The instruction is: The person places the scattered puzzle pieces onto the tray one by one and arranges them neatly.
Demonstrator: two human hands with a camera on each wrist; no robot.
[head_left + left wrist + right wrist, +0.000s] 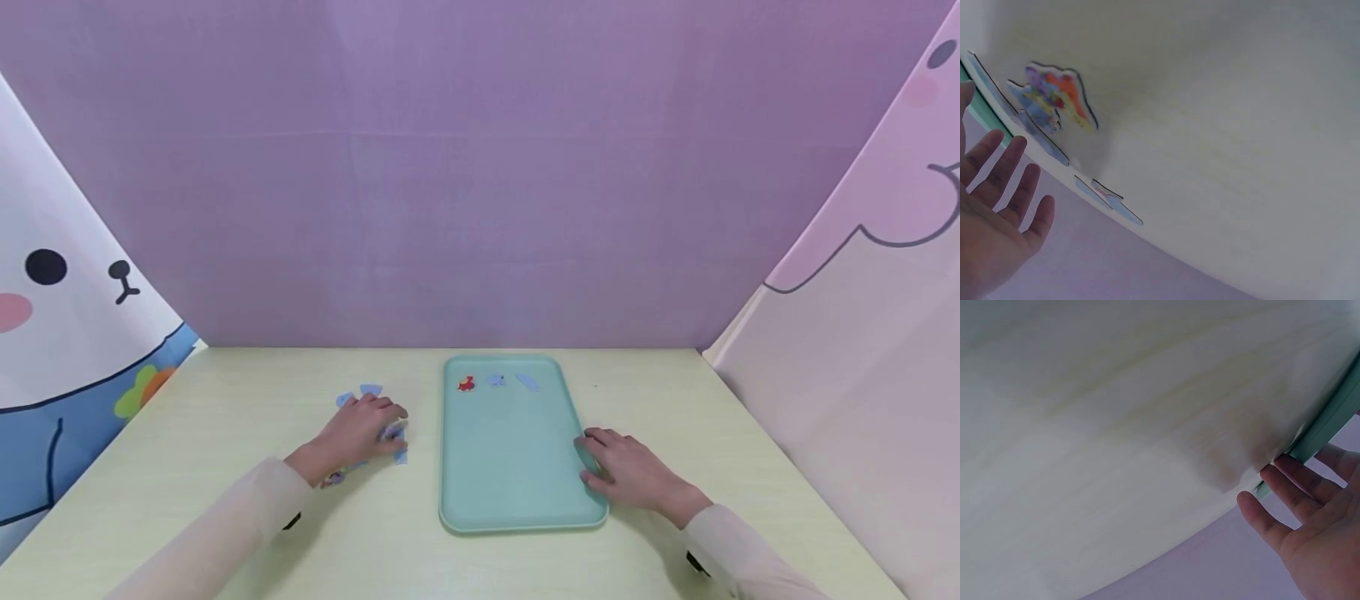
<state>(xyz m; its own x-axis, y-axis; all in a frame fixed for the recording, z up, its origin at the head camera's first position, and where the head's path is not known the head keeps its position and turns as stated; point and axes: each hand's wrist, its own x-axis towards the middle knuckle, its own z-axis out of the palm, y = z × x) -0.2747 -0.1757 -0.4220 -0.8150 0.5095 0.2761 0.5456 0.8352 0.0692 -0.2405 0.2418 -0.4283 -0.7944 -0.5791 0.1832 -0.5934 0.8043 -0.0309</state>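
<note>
In the head view my left hand [362, 429] hovers low over a loose group of flat, light-blue printed cutouts, like puzzle pieces, on the left of the table. One blue piece [393, 432] shows between its thumb and fingers. The left wrist view shows the left hand [1004, 206] with fingers spread and slightly bent, beside a colourful piece [1054, 94] and several blue ones. My right hand [626, 467] rests at the right rim of a mint-green tray [517, 467]. Its fingertips touch that rim, as the right wrist view [1316, 512] also suggests.
Along the tray's far end lie a red piece [467, 383], a small blue piece [497, 381] and a longer pale-blue piece [527, 382]. The pale table [525, 567] meets a purple backdrop [480, 208] behind, with printed cartoon curtains on both sides.
</note>
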